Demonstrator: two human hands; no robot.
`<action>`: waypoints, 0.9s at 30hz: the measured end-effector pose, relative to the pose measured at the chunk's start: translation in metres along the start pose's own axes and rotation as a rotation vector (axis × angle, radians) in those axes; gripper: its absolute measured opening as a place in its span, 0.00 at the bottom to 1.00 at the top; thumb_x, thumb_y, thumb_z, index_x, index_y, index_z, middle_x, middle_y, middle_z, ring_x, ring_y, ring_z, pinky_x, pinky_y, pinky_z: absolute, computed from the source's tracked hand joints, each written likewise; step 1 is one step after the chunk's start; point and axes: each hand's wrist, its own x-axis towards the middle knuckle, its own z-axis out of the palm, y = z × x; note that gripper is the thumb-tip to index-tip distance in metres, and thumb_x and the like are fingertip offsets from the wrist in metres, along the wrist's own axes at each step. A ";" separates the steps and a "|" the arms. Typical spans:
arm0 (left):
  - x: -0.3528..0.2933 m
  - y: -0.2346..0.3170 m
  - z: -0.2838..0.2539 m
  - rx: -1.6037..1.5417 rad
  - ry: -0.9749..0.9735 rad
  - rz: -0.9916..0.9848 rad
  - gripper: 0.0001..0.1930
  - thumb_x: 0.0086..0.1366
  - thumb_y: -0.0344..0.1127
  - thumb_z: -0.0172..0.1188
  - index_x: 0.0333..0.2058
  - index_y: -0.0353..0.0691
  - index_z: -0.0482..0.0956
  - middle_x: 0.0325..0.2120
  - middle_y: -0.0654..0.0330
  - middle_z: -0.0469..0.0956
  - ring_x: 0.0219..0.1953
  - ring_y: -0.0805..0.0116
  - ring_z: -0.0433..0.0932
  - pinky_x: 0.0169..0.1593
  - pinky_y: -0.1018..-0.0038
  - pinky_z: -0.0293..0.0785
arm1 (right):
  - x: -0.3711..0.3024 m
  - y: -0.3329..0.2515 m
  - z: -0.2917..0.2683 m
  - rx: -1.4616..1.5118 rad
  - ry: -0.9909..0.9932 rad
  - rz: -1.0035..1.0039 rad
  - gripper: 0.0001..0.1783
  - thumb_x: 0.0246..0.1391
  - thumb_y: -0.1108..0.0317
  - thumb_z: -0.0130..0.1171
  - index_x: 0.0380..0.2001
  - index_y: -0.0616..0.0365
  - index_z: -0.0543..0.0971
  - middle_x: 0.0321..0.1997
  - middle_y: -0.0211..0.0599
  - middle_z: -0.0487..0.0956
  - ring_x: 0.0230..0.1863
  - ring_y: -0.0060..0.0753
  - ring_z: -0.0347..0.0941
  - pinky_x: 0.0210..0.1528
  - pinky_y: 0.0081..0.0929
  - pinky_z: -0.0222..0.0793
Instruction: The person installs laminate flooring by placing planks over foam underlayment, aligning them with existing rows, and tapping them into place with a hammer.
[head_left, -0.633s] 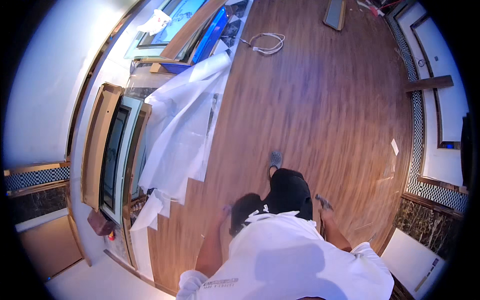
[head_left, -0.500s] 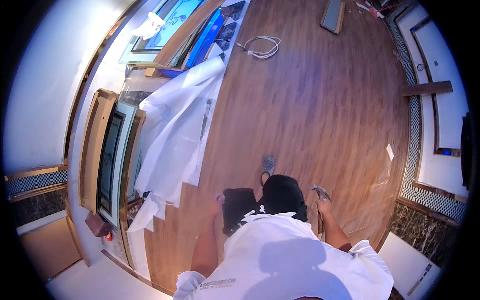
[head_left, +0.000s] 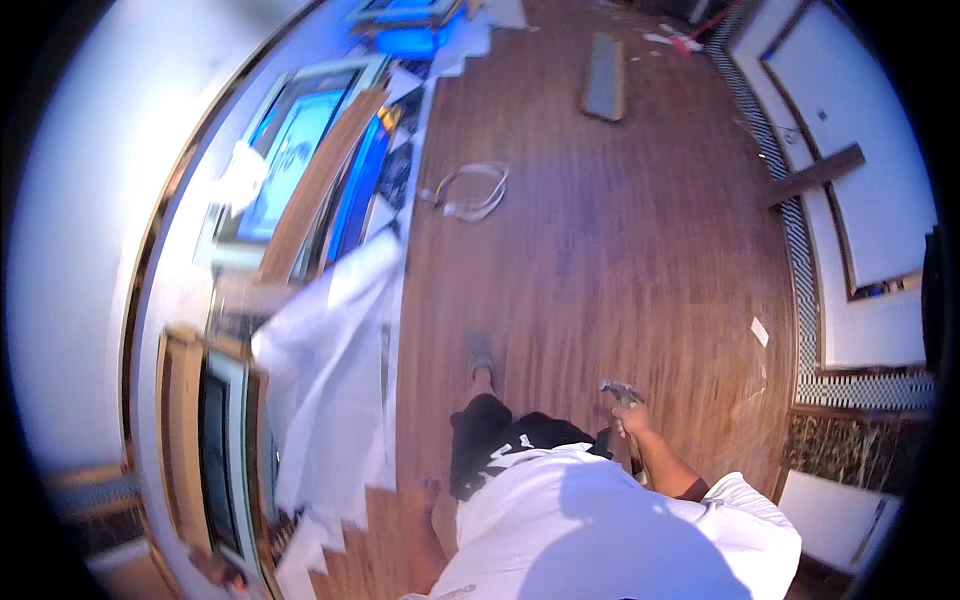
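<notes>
Tracking the right hand [head_left: 632, 418] from my remote seat, I see its fingers curled tightly around a hammer [head_left: 621, 391]. The metal head sticks out past the fist, above the brown plank floor [head_left: 600, 250] and to the right of the black shorts [head_left: 482, 435]. The left hand [head_left: 430, 487] hangs low beside the shorts, to the right of a white sheet [head_left: 335, 420]; it is too blurred for me to tell how far open it is or whether it has hold of anything. One grey shoe [head_left: 481, 352] shows ahead of the shorts.

Along the left side I make out a framed panel [head_left: 222, 450] beside the sheet and, farther up, a long brown board [head_left: 322, 190] next to a blue panel [head_left: 361, 190]. A pale loop of cable [head_left: 470, 212] lies on the planks, well apart from both hands. Beyond it I see a narrow panel [head_left: 604, 82]. Over to the right, a dark board [head_left: 815, 176] sits aslant by the wall, and a small white scrap [head_left: 760, 332] lies near the chequered border [head_left: 800, 270].
</notes>
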 end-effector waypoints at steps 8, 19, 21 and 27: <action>0.091 0.403 0.142 0.463 -0.290 0.578 0.22 0.66 0.45 0.58 0.51 0.35 0.77 0.46 0.48 0.80 0.48 0.54 0.79 0.53 0.65 0.72 | 0.027 -0.146 -0.012 0.026 0.168 -0.151 0.12 0.48 0.65 0.64 0.32 0.62 0.77 0.19 0.32 0.75 0.16 0.26 0.70 0.19 0.27 0.66; 0.034 0.708 0.437 0.201 -1.302 0.258 0.26 0.65 0.46 0.61 0.54 0.32 0.72 0.49 0.51 0.76 0.54 0.63 0.73 0.58 0.67 0.68 | 0.111 -0.495 -0.010 0.498 0.004 -0.509 0.17 0.54 0.69 0.63 0.43 0.63 0.71 0.24 0.29 0.72 0.20 0.19 0.69 0.21 0.21 0.65; 0.033 0.743 0.479 0.065 -1.281 0.175 0.25 0.64 0.42 0.63 0.53 0.32 0.69 0.43 0.52 0.78 0.48 0.65 0.77 0.52 0.69 0.73 | 0.163 -0.537 -0.011 0.537 0.038 -0.597 0.17 0.54 0.65 0.64 0.40 0.63 0.70 0.24 0.33 0.76 0.21 0.24 0.73 0.25 0.26 0.69; 0.054 0.862 0.541 0.157 -0.473 0.317 0.09 0.60 0.30 0.60 0.38 0.33 0.74 0.24 0.55 0.78 0.21 0.69 0.77 0.26 0.71 0.73 | 0.229 -0.655 -0.013 0.226 -0.043 -0.856 0.24 0.57 0.55 0.60 0.43 0.67 0.72 0.32 0.47 0.81 0.33 0.41 0.79 0.38 0.35 0.72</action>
